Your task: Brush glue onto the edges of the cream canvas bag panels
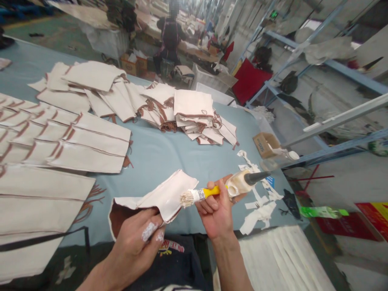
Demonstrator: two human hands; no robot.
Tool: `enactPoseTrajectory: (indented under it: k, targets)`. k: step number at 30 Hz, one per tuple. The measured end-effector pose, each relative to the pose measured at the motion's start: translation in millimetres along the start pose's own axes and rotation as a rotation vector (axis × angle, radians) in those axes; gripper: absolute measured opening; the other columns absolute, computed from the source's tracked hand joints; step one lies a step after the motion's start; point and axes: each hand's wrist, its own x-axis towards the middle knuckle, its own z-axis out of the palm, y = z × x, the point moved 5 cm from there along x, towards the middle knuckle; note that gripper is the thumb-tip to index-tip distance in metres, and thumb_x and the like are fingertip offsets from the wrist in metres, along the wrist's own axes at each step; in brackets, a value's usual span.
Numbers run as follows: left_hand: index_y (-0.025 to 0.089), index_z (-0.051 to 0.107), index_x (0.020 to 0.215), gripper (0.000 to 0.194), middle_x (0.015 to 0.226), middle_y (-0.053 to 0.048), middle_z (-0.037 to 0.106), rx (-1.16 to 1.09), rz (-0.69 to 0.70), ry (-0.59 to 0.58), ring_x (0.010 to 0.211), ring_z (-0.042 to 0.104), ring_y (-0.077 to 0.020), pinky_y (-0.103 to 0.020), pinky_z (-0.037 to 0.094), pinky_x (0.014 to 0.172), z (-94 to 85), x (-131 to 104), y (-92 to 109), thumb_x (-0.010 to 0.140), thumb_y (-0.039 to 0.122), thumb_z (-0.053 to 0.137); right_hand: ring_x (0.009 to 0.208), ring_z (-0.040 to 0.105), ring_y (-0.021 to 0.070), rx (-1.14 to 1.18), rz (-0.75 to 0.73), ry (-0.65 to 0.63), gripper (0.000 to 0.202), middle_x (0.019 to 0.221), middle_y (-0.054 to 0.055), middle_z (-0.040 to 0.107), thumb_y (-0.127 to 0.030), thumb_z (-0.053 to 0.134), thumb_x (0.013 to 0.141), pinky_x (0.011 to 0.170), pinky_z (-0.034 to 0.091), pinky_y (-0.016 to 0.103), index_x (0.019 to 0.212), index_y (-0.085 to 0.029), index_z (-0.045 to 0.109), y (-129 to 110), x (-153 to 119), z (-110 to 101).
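Observation:
My left hand, with white smears on its fingers, grips the lower edge of an off-white leather piece. The piece is folded over, and its brown inner side shows at the left. Beside it, my right hand is closed around a paintbrush with a yellow handle. The brush's whitish, caked bristles point left, close to the leather's right edge. A cream-coloured bottle with a dark conical nozzle is also in the right hand, against the fingers; the nozzle points right.
Overlapping off-white pieces with brown edging cover the table's left; further stacks lie at the back. White scraps, a cardboard box and a clear bottle are at the right. A person stands beyond; blue shelving rises right.

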Motion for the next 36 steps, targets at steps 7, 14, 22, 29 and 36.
enactPoseTrajectory:
  k: [7,14,22,29,36]
  targets:
    - [0.021,0.065,0.109,0.027,0.088,-0.002,0.069,0.031,0.004,-0.019,0.077,0.067,-0.0157,-0.025,0.051,0.072,4.4,2.0,-4.5,0.097,0.006,0.047,0.04,0.007,0.0054,-0.121,-0.172,-0.088,0.047,0.039,-0.015,0.021,-0.064,0.078,0.081,0.039,0.02,0.016,0.068,-0.022,0.061,-17.2,0.4,8.1]
    - [0.022,0.066,0.11,0.026,0.085,-0.002,0.07,0.079,0.016,-0.007,0.074,0.068,-0.017,-0.026,0.052,0.068,4.8,6.3,-6.8,0.096,0.009,0.048,0.039,0.009,0.0054,-0.241,-0.249,-0.07,0.053,0.038,-0.014,0.022,-0.07,0.072,0.083,0.04,0.019,0.017,0.065,-0.021,0.063,-24.1,3.6,14.0]
    - [0.02,0.067,0.113,0.028,0.088,-0.004,0.071,0.094,0.013,-0.001,0.077,0.068,-0.0175,-0.026,0.053,0.07,5.2,8.1,-10.6,0.097,0.008,0.047,0.037,0.013,0.0051,-0.388,-0.365,-0.08,0.055,0.041,-0.013,0.023,-0.071,0.064,0.09,0.038,0.014,0.018,0.066,-0.021,0.063,-34.7,0.1,23.5]
    - [0.02,0.066,0.114,0.027,0.088,-0.004,0.07,0.072,-0.01,-0.03,0.078,0.068,-0.0175,-0.026,0.054,0.072,9.3,7.6,-15.5,0.098,0.008,0.046,0.037,0.021,0.0046,-0.474,-0.401,-0.103,0.052,0.046,-0.01,0.035,-0.065,0.062,0.095,0.036,0.015,0.018,0.069,-0.02,0.066,-34.0,-3.4,27.3]
    - [0.018,0.061,0.099,0.02,0.086,-0.005,0.067,0.016,0.009,-0.075,0.079,0.068,-0.0174,-0.026,0.055,0.072,10.0,10.3,-13.1,0.097,0.004,0.047,0.038,0.019,0.0043,-0.57,-0.339,-0.195,0.054,0.049,-0.01,0.031,-0.064,0.059,0.097,0.036,0.014,0.019,0.069,-0.019,0.065,-23.3,-8.9,31.3]
